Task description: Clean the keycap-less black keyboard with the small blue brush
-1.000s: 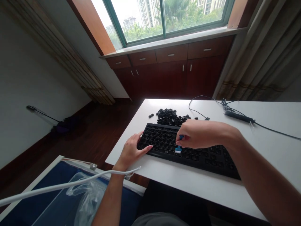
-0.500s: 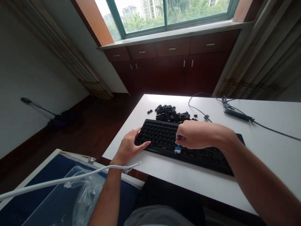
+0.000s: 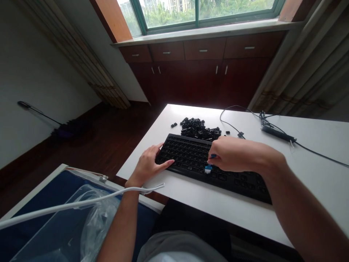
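Since half a second ago, the blue brush (image 3: 208,169) has edged slightly rightward and away from the front rim of the black keyboard (image 3: 188,151). Nearest, a white cable (image 3: 81,203) runs toward the white table (image 3: 218,200), where the keyboard lies. The left hand (image 3: 148,163) grips its left end, thumb on top; the right hand (image 3: 230,153) pinches the brush. Loose keycaps (image 3: 195,128) sit heaped just behind; a dark red cabinet (image 3: 201,80) stands beyond.

From here, my left hand (image 3: 148,163) clasps the keyboard (image 3: 188,150); my right hand (image 3: 230,153) pinches a blue brush (image 3: 208,167), bristles (image 3: 207,171) seemingly touching the keyboard.
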`<state>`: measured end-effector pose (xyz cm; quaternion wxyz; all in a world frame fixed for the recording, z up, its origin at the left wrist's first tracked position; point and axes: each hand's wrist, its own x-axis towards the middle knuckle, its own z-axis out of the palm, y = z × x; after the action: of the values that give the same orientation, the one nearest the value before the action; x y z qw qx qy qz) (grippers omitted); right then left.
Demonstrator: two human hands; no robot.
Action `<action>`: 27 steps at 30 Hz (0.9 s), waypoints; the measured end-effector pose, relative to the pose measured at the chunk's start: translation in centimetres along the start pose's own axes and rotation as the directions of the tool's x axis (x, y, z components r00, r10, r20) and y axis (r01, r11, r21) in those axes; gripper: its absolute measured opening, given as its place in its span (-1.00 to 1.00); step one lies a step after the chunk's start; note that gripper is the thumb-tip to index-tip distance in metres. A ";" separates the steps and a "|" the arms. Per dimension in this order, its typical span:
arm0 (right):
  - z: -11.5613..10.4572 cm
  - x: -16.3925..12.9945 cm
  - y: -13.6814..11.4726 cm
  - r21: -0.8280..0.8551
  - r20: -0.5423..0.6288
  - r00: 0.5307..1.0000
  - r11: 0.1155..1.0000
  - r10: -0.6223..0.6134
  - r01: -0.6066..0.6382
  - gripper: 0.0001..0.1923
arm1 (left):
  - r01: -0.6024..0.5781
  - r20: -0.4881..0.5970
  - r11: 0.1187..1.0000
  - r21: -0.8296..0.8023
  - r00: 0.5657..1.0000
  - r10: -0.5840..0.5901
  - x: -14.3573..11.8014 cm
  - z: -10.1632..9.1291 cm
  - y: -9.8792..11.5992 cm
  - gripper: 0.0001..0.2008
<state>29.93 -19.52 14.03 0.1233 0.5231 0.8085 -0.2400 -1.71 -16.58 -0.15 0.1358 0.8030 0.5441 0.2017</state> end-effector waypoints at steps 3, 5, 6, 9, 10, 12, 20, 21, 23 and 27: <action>0.0 -0.1 -0.3 -0.119 -0.133 0.988 0.988 0.077 -0.094 -0.68 | 0.001 -0.005 1.000 0.000 1.000 -0.001 0.0 0.1 0.0 -0.23; 0.0 -0.3 -0.5 -0.103 -0.139 0.990 0.993 0.040 -0.054 -0.68 | 0.000 -0.008 1.000 0.007 1.000 0.000 0.0 0.1 0.0 -0.24; 0.0 -0.4 -0.6 -0.064 -0.103 0.995 0.998 0.001 -0.008 -0.68 | -0.001 -0.007 1.000 0.011 1.000 0.001 0.0 0.1 0.0 -0.23; 0.0 -0.4 -0.9 0.019 -0.005 0.997 0.997 -0.072 0.072 -0.71 | -0.007 -0.004 1.000 0.010 1.000 0.007 0.0 0.1 0.0 -0.24; 0.0 -0.4 -0.9 -0.014 -0.017 0.999 0.999 -0.037 0.037 -0.72 | -0.009 -0.006 1.000 0.006 1.000 0.009 0.0 0.1 0.0 -0.24; -0.1 -0.2 -0.9 -0.134 -0.117 0.989 0.985 0.092 -0.107 -0.72 | -0.011 -0.010 1.000 0.003 1.000 0.011 0.0 0.1 0.0 -0.24; 0.0 0.1 -0.2 0.025 -0.009 0.999 0.999 -0.041 0.041 -0.65 | 0.003 0.001 1.000 0.010 1.000 -0.003 0.0 0.0 0.0 -0.24; 0.1 0.2 -0.4 0.016 -0.010 0.999 0.999 -0.045 0.045 -0.67 | 0.006 0.001 1.000 0.010 1.000 -0.006 0.0 0.0 0.1 -0.24; 0.2 0.4 -0.6 -0.072 -0.086 0.996 0.997 0.001 -0.007 -0.73 | 0.010 0.001 1.000 0.013 1.000 -0.010 0.0 0.0 0.1 -0.23; -0.1 0.1 -0.7 -0.149 -0.167 0.985 0.986 0.045 -0.071 -0.69 | 0.008 0.006 1.000 0.006 1.000 -0.008 0.0 0.1 0.1 -0.23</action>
<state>29.27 -19.62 14.21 0.1037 0.5531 0.8165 -0.1291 -1.64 -16.60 -0.19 0.1359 0.8019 0.5473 0.1973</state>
